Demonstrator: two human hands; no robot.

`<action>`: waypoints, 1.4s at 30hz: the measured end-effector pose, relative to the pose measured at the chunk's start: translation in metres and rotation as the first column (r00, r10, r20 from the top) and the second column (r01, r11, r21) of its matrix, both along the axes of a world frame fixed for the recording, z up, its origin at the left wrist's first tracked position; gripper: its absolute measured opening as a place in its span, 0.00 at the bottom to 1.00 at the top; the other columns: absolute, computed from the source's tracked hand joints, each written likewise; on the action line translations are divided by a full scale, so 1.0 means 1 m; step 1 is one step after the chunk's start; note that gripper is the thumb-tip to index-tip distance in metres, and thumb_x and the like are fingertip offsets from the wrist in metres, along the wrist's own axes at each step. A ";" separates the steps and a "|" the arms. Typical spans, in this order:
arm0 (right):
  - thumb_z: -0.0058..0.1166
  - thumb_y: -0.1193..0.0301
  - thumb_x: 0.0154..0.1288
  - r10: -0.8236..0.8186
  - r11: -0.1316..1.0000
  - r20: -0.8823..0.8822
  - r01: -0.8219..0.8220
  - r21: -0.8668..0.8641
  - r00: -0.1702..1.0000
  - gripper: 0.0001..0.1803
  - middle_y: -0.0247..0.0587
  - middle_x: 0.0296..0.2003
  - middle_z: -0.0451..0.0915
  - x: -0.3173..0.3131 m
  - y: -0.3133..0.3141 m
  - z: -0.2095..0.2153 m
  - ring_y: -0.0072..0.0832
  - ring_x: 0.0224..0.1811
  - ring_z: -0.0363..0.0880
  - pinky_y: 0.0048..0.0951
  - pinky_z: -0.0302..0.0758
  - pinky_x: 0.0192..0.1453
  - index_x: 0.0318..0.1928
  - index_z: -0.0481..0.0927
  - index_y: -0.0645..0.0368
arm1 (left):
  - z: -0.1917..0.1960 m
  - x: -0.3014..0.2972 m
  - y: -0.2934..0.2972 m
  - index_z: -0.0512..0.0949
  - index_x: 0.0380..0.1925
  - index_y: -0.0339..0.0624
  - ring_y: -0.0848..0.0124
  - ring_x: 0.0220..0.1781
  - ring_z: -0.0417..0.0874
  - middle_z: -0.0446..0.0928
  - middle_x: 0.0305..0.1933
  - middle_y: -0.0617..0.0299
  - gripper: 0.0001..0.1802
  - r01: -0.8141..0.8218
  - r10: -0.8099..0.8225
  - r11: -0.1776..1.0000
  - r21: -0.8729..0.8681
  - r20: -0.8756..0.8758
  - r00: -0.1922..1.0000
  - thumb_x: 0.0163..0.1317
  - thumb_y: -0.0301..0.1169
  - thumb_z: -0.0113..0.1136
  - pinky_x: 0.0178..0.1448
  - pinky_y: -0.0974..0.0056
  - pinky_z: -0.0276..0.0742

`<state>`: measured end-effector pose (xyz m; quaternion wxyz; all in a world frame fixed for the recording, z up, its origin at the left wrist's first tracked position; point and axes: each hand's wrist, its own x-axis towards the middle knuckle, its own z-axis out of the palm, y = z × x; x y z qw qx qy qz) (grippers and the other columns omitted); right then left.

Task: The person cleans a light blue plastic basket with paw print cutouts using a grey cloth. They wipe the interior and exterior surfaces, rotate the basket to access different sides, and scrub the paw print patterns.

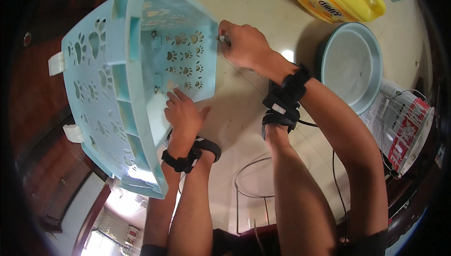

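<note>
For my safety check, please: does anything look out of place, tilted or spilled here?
The light-blue plastic basket with paw-shaped cutouts looks tipped, its opening facing sideways rather than straight up, unusual for a basket. No spill or clear damage shows.

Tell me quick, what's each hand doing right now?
Left hand: open, fingers loosely spread by the light-blue plastic basket with paw-print holes; contact unclear.
Right hand: closed, gripping a small greyish object, kind unclear.

The left grip (184,116) has its fingers (178,97) loosely spread, thumb (205,112) held apart; the right grip (245,45), farther forward, is curled inward, its forearm (336,110) slanting toward the left.
</note>
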<state>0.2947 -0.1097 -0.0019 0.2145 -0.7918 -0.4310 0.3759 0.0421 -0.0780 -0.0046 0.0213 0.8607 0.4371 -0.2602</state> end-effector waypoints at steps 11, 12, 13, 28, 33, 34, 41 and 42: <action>0.54 0.72 0.58 0.062 0.963 0.188 -0.108 0.245 0.980 0.18 0.60 0.38 0.81 -0.028 -0.008 -0.032 0.54 0.39 0.81 0.47 0.79 0.47 0.48 0.77 0.68 | -0.018 -0.012 0.005 0.71 0.57 0.19 0.58 0.50 0.78 0.78 0.50 0.47 0.60 0.041 -0.051 0.982 0.186 0.052 0.997 0.39 0.65 0.75 0.46 0.55 0.72; 0.54 0.73 0.58 0.056 0.957 0.211 -0.113 0.267 0.976 0.17 0.59 0.38 0.81 -0.028 -0.006 -0.035 0.54 0.39 0.81 0.47 0.79 0.47 0.47 0.77 0.68 | -0.016 -0.010 0.006 0.72 0.56 0.19 0.58 0.49 0.79 0.78 0.49 0.47 0.60 0.020 -0.028 0.985 0.169 0.043 0.999 0.39 0.65 0.75 0.46 0.55 0.72; 0.55 0.73 0.58 0.050 0.950 0.233 -0.118 0.289 0.971 0.16 0.58 0.38 0.81 -0.027 -0.003 -0.036 0.54 0.39 0.82 0.46 0.80 0.47 0.46 0.78 0.67 | -0.013 -0.010 0.006 0.72 0.55 0.19 0.58 0.48 0.79 0.79 0.48 0.48 0.59 -0.001 -0.005 0.988 0.153 0.034 0.999 0.39 0.65 0.75 0.45 0.55 0.72; 0.56 0.76 0.56 0.229 0.883 0.496 -0.393 0.256 0.838 0.07 0.47 0.45 0.77 -0.060 -0.001 -0.062 0.41 0.43 0.82 0.38 0.81 0.49 0.35 0.83 0.64 | -0.014 -0.005 0.017 0.74 0.51 0.12 0.45 0.48 0.85 0.77 0.53 0.24 0.62 -0.174 0.167 0.984 0.040 0.146 0.975 0.39 0.69 0.72 0.47 0.53 0.83; 0.54 0.77 0.57 0.121 0.929 0.396 -0.245 0.279 0.910 0.11 0.47 0.45 0.76 -0.055 0.000 -0.072 0.42 0.44 0.81 0.37 0.81 0.49 0.41 0.81 0.64 | -0.016 0.003 0.018 0.75 0.50 0.13 0.47 0.48 0.86 0.79 0.50 0.27 0.61 -0.226 0.227 0.974 -0.030 0.172 0.958 0.37 0.69 0.72 0.48 0.53 0.83; 0.54 0.77 0.57 0.119 0.919 0.366 -0.241 0.311 0.923 0.12 0.48 0.45 0.76 -0.068 -0.010 -0.076 0.43 0.44 0.81 0.38 0.81 0.49 0.43 0.81 0.64 | -0.016 0.003 0.017 0.76 0.49 0.14 0.46 0.48 0.85 0.79 0.50 0.28 0.60 -0.225 0.223 0.974 -0.015 0.202 0.954 0.37 0.69 0.73 0.48 0.53 0.83; 0.53 0.74 0.60 0.175 0.911 0.530 -0.341 0.232 0.829 0.12 0.46 0.45 0.74 -0.049 0.007 -0.067 0.42 0.43 0.80 0.39 0.81 0.49 0.43 0.79 0.64 | -0.007 0.013 0.024 0.82 0.44 0.24 0.47 0.49 0.85 0.82 0.49 0.38 0.51 -0.278 0.294 0.952 -0.131 0.126 0.947 0.39 0.67 0.73 0.49 0.53 0.83; 0.53 0.73 0.60 0.156 0.929 0.507 -0.300 0.216 0.848 0.12 0.46 0.46 0.74 -0.046 0.014 -0.067 0.42 0.43 0.80 0.40 0.81 0.49 0.44 0.79 0.65 | -0.007 0.015 0.024 0.82 0.44 0.24 0.47 0.50 0.85 0.82 0.49 0.38 0.51 -0.275 0.291 0.953 -0.128 0.135 0.947 0.40 0.67 0.73 0.50 0.53 0.83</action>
